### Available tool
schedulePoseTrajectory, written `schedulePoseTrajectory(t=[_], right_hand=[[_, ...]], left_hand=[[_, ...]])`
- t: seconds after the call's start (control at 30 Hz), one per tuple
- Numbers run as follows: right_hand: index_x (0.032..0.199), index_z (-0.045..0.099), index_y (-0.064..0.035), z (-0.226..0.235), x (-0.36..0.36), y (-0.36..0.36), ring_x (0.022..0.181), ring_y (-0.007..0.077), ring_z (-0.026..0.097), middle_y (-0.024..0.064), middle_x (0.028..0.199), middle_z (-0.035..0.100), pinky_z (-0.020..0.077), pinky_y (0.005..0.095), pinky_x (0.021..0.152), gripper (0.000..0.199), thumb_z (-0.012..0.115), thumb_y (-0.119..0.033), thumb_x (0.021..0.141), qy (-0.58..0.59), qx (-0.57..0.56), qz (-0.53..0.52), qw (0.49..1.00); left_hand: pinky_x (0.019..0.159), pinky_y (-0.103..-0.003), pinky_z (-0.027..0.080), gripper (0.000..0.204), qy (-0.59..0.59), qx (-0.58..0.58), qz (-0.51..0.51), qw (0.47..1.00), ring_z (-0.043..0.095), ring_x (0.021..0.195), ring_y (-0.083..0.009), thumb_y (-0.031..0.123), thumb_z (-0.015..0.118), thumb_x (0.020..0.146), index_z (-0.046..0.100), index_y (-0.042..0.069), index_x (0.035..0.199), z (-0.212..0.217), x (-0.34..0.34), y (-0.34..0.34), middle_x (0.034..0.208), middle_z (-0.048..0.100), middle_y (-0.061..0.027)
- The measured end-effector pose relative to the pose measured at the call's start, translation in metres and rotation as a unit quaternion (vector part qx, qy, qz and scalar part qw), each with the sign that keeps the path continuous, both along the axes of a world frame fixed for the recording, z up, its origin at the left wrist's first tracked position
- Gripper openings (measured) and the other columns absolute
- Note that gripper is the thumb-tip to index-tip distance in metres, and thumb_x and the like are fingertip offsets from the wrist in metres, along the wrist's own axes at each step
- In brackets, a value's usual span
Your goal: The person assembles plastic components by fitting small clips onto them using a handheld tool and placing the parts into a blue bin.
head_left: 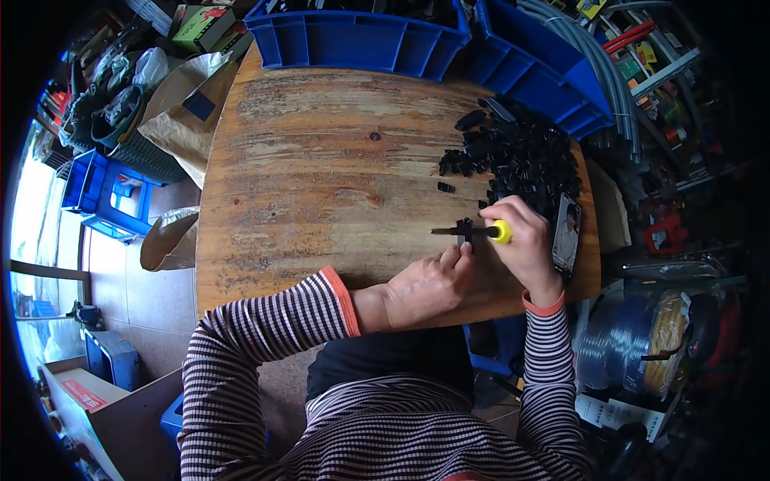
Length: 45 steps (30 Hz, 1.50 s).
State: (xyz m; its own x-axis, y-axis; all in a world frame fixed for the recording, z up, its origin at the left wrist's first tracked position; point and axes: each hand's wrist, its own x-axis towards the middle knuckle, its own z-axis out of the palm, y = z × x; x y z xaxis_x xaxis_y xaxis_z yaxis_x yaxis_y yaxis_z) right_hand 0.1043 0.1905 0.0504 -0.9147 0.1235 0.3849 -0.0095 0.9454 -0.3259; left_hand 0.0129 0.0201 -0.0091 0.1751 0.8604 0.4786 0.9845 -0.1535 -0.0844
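My right hand (520, 243) is closed round a screwdriver-like tool with a yellow handle (501, 232); its dark shaft (443, 232) points left, low over the table. My left hand (433, 286) is closed, thumb and fingers pinching a small black plastic part (465, 239) against the table. The tool crosses over this part, and I cannot make out exactly where they touch. Just beyond my right hand spreads a heap of small black plastic parts (513, 152). One loose black part (446, 187) lies apart from the heap, to its left.
On the worn wooden table (313, 160), a phone (566, 232) with a lit screen lies by the right edge. Two blue crates (337, 40) (545, 72) stand at the far side. Brown paper bags (180, 112) are on the left; wire spools (626, 345) stand at the right.
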Motion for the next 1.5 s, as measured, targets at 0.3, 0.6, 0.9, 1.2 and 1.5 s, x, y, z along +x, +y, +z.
schedulePoseTrajectory(t=[0.3, 0.6, 0.9, 1.2, 1.5], right_hand=[[0.087, 0.060, -0.0016, -0.013, -0.004, -0.012, 0.079, 0.0290, 0.060, 0.0103, 0.086, 0.057, 0.0507, 0.0373, 0.065, 0.025, 0.065, 0.009, 0.065, 0.030, 0.020, 0.016, 0.999], [0.084, 0.059, 0.0002, -0.009, -0.006, -0.021, 0.080, 0.0284, 0.057, 0.0106, 0.082, 0.054, 0.0495, 0.0382, 0.066, 0.017, 0.060, 0.008, 0.069, -0.016, 0.084, 0.021, 0.996], [0.084, 0.060, 0.0004, -0.001, -0.011, -0.012, 0.079, 0.0293, 0.058, 0.0116, 0.082, 0.057, 0.0500, 0.0380, 0.068, 0.015, 0.060, 0.006, 0.071, -0.058, 0.017, 0.052, 0.997], [0.087, 0.060, -0.0001, 0.022, -0.014, -0.003, 0.062, 0.0150, 0.059, 0.0085, 0.074, 0.064, 0.0489, 0.0269, 0.062, 0.009, 0.066, -0.007, 0.086, 0.114, -0.373, 0.006, 0.921], [0.092, 0.060, -0.0020, -0.002, -0.025, 0.000, 0.065, 0.0072, 0.054, 0.0031, 0.072, 0.059, 0.0432, 0.0216, 0.060, 0.013, 0.064, -0.014, 0.090, 0.275, -0.480, -0.037, 0.832]], left_hand=[[0.068, -0.024, 0.054, 0.040, -0.031, -0.040, -0.019, 0.999, 0.061, 0.092, -0.0194, 0.013, 0.057, 0.075, 0.060, -0.007, 0.110, 0.006, -0.002, -0.001, 0.109, 0.058, -0.0162], [0.061, -0.024, 0.053, 0.027, -0.114, -0.072, -0.010, 0.991, 0.060, 0.083, -0.0172, 0.012, 0.057, 0.075, 0.060, -0.004, 0.097, 0.006, 0.002, -0.005, 0.089, 0.052, -0.0082], [0.069, -0.028, 0.053, 0.024, -0.088, -0.042, -0.042, 0.994, 0.057, 0.082, -0.0195, 0.013, 0.056, 0.075, 0.059, -0.004, 0.093, 0.005, 0.000, 0.002, 0.089, 0.051, -0.0098], [0.081, -0.029, 0.054, 0.043, -0.052, -0.060, -0.015, 0.997, 0.059, 0.102, -0.0260, 0.013, 0.055, 0.076, 0.057, -0.011, 0.112, 0.001, 0.000, -0.003, 0.121, 0.054, -0.0241], [0.078, -0.030, 0.055, 0.042, -0.067, -0.058, -0.032, 0.996, 0.058, 0.105, -0.0244, 0.011, 0.055, 0.079, 0.058, -0.001, 0.119, -0.004, -0.005, 0.002, 0.129, 0.052, -0.0201]])
